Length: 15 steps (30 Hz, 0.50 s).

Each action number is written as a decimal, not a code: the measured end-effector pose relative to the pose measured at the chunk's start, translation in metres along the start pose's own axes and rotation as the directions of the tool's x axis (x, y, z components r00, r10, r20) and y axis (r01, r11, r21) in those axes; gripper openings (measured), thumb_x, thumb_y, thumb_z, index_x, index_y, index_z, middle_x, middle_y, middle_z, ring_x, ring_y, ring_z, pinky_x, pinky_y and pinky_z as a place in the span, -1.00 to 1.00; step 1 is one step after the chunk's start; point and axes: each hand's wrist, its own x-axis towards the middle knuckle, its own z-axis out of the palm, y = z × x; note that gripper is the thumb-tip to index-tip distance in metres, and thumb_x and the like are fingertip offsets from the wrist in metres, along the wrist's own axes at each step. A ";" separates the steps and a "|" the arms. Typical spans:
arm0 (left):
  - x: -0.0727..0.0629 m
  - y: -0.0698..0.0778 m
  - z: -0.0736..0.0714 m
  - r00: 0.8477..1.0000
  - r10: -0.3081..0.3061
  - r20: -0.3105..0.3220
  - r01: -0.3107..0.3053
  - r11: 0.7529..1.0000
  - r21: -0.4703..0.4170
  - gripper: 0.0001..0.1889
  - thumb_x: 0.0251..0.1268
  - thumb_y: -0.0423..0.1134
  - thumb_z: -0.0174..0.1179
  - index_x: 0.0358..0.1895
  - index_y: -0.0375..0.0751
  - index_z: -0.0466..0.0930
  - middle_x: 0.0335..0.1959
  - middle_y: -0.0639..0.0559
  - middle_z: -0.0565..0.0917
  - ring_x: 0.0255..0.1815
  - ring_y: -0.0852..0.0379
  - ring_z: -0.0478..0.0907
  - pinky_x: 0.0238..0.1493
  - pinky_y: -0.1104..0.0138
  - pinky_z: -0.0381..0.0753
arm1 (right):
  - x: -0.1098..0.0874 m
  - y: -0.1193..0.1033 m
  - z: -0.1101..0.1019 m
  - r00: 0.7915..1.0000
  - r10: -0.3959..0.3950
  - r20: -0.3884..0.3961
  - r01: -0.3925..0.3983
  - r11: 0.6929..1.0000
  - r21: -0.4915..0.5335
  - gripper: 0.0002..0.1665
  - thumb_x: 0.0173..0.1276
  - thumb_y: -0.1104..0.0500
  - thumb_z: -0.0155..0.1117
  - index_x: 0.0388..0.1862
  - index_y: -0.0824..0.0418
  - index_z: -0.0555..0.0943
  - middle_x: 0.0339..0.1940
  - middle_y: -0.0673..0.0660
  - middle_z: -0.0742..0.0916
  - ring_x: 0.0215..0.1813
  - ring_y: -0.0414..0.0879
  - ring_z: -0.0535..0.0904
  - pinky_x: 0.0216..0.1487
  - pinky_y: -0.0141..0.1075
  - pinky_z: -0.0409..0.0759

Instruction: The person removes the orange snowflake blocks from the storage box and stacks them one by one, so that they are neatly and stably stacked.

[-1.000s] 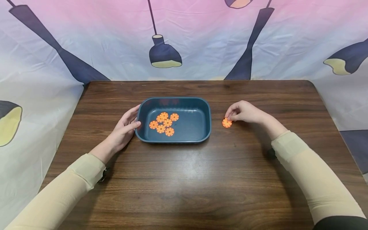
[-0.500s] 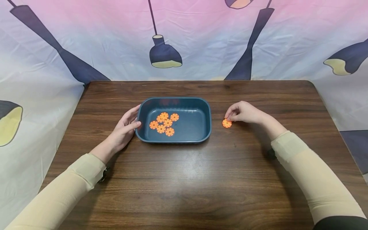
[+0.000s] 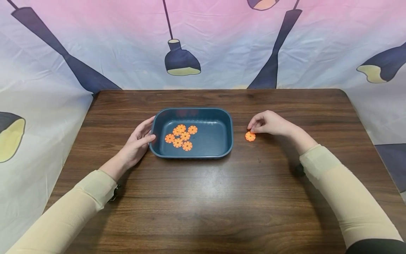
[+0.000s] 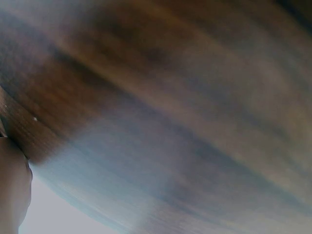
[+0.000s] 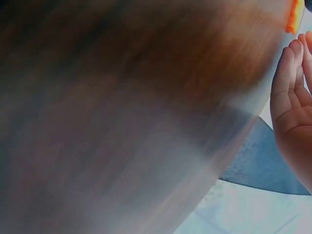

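A dark blue rectangular plastic bin [image 3: 207, 156] stands on the table, with several orange notched discs [image 3: 185, 136] lying flat inside, mostly in its left half and some overlapping. At the bin's left end my left hand [image 3: 136, 144] grips the wall, thumb on the rim and fingers along the outside. To the right of the bin, my right hand [image 3: 269, 123] pinches another orange notched disc [image 3: 250, 136] by its far edge, between thumb and fingers. In the right wrist view the fingers [image 5: 287, 73] appear at the right edge, with an orange disc [image 5: 293, 17] beyond them.
The dark wood-grain table [image 3: 203, 211] has rounded far corners. Behind it and along both sides hangs a fabric backdrop [image 3: 222, 42] printed with lamps. The left wrist view shows mostly blurred tabletop [image 4: 170, 97].
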 end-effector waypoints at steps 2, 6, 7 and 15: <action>-0.001 0.000 0.000 1.000 0.001 0.000 -0.001 1.000 -0.003 -0.37 0.65 -0.40 0.02 0.67 0.02 0.19 0.47 0.27 0.41 0.47 0.36 0.34 0.33 0.53 0.47 | 0.000 -0.004 -0.001 1.000 -0.003 -0.009 0.003 1.000 0.016 -0.85 0.40 0.35 0.45 -0.08 0.37 0.78 -0.23 0.22 0.84 -0.26 -0.27 0.65 -0.14 -0.51 0.61; -0.001 0.000 0.000 1.000 0.008 0.000 -0.008 1.000 -0.013 -0.38 0.66 -0.40 0.03 0.67 0.02 0.21 0.47 0.27 0.42 0.46 0.37 0.36 0.33 0.52 0.47 | 0.003 -0.014 -0.004 0.999 -0.004 -0.043 0.006 0.999 0.032 -0.84 0.41 0.33 0.45 -0.06 0.35 0.78 -0.21 0.21 0.84 -0.24 -0.28 0.67 -0.11 -0.51 0.62; -0.001 0.000 0.000 1.000 0.011 -0.001 -0.011 1.000 -0.015 -0.38 0.65 -0.40 0.03 0.66 0.02 0.21 0.46 0.27 0.42 0.46 0.37 0.36 0.33 0.51 0.47 | 0.005 -0.017 -0.005 0.999 -0.008 -0.053 0.010 0.999 0.033 -0.84 0.41 0.33 0.45 -0.06 0.35 0.78 -0.21 0.21 0.84 -0.23 -0.27 0.67 -0.11 -0.51 0.62; 0.000 -0.002 -0.001 1.000 0.016 -0.006 -0.016 1.000 -0.024 -0.39 0.65 -0.42 0.03 0.65 0.02 0.23 0.43 0.29 0.45 0.44 0.38 0.39 0.31 0.52 0.48 | 0.017 -0.043 -0.009 0.995 -0.049 -0.093 0.050 0.999 0.009 -0.84 0.41 0.32 0.46 -0.05 0.30 0.79 -0.23 0.14 0.83 -0.20 -0.21 0.68 -0.08 -0.48 0.62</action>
